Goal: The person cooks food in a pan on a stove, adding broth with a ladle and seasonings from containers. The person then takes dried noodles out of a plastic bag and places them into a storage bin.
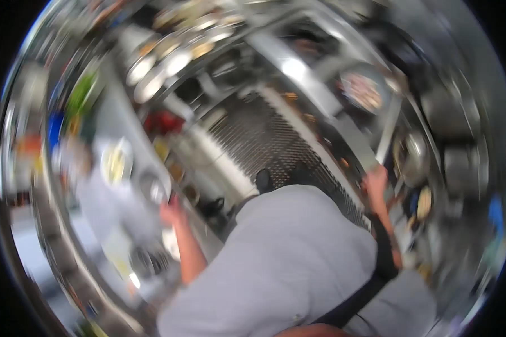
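Hands well apart. L hand: fingers closed on the short dark handle of a small round silver-grey metal pan. R hand: at lower end of a long flat shiny grey metal strip; grip can't be told (blur).

L to R: round white plate w/ pale yellow-green food, just beyond the pan. Pan at edge of pale grey worktop, resting or raised unclear; bowl shiny, paler in ctr., rim blurred. Long axis oblique: bowl end up-L, handle down-R to the hand. Ctr.: dark perforated floor mat. Far R: round grey pan w/ pinkish food, above R hand.
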Demonstrator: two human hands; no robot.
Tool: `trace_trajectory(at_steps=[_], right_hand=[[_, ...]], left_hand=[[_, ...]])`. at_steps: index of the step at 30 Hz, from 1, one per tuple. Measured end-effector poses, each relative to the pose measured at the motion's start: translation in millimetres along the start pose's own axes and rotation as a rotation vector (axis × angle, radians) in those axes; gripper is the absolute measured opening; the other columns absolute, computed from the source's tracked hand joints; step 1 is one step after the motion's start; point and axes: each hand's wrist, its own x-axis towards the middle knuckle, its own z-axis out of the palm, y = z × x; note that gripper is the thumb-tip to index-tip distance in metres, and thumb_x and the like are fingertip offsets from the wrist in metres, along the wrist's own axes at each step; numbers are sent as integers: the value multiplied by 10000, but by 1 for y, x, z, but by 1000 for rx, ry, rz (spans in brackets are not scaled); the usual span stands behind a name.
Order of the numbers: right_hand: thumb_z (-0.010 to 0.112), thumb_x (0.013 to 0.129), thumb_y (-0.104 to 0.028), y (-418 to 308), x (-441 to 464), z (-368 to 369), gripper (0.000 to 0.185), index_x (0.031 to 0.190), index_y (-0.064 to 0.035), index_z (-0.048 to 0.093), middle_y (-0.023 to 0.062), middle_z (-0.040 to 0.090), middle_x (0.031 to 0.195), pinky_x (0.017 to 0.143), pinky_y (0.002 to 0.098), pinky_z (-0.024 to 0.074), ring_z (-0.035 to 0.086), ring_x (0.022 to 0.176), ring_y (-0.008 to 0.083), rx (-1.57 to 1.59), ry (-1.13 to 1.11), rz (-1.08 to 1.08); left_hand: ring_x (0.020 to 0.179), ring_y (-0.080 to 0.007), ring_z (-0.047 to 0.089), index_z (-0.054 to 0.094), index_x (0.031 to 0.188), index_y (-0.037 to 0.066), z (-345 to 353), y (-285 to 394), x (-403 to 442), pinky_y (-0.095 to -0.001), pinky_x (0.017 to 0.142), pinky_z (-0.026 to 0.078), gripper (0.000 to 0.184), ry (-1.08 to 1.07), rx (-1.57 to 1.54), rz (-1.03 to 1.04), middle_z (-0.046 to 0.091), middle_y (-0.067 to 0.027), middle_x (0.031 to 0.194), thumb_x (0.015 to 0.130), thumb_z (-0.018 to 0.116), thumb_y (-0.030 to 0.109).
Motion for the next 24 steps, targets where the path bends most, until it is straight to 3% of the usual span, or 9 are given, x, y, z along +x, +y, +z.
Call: trace_trajectory(at_steps=[2, 4, 6, 7, 9, 10, 14, 20, 24], right_hand=[[634, 845, -210, 3, 15, 15, 182, 832, -35, 682, 167, 622, 773, 641, 478, 491, 624, 721, 322, -439, -244, -300], [640, 803, -161, -69, 14, -14, 180, 844, 13, 645, 109, 618, 686, 552, 428, 484, 624, 634, 252, 493, -62, 474], [661, 773, -114, -97, 14, -26, 163, 847, -15, 554, 96, 533, 571, 365, 388, 414, 501, 378, 215, 761, -156, 750], [658, 779, -95, -101, 9, -15, 176, 878, -29, 528, 71, 485, 531, 329, 373, 400, 461, 333, 182, 958, -153, 764], [633, 836, -87, -118, 6, -20, 160, 916, -49, 500, 7, 447, 538, 339, 321, 393, 442, 367, 125, 1304, -276, 774], [633, 836, -87, -126, 5, -31, 160, 916, -49, 500, 7, 447, 538, 339, 321, 393, 442, 367, 125, 1313, -251, 792], [548, 910, -75, -117, 8, -57, 56, 920, -67, 493, -54, 405, 549, 337, 253, 356, 392, 377, 53, 2109, -580, 812], [481, 945, -77, -68, -5, -149, 39, 968, -48, 493, -63, 390, 544, 294, 208, 340, 395, 373, 30, 2371, -655, 607], [473, 941, -72, -30, 29, -251, 199, 1120, 5, 511, -34, 442, 606, 306, 207, 349, 405, 389, 37, 2131, -476, 471]], left_hand=[[813, -216, 679, 642, 1067, -85, -13, -57, 14, -336, 768, 589, 268, 32, 4, 34, 722, -154, 964, 908, 690, 126], [960, -276, 671, 544, 1256, -92, -10, -66, 23, -385, 847, 580, 447, 43, -307, 125, 655, -241, 1150, 962, 624, 235], [1091, -318, 619, 497, 1300, -99, 6, -41, 62, -408, 925, 537, 507, 301, -1394, -819, 576, -255, 1278, 1007, 515, 314], [1091, -318, 619, 497, 1300, -99, 20, -32, 70, -408, 925, 537, 507, 249, -1372, -808, 576, -255, 1278, 1007, 515, 314], [1173, -369, 561, 459, 1308, -104, 63, -4, 59, -431, 977, 501, 528, -549, -931, -408, 496, -263, 1363, 1026, 428, 341], [1142, -372, 576, 468, 1290, -87, 87, 23, 40, -417, 959, 503, 496, -585, -807, -163, 532, -263, 1325, 1019, 454, 328], [947, -322, 660, 518, 1210, -3, 208, 135, -3, -392, 801, 557, 350, -1157, -584, -66, 634, -213, 1152, 995, 534, 272], [748, -174, 667, 605, 977, 28, 315, 290, -125, -291, 644, 527, 292, -1414, -297, 299, 690, -94, 928, 979, 594, 320], [607, -156, 588, 645, 734, 42, 400, 253, -143, -322, 537, 455, 290, -1450, 79, 605, 647, -69, 705, 905, 584, 268]])
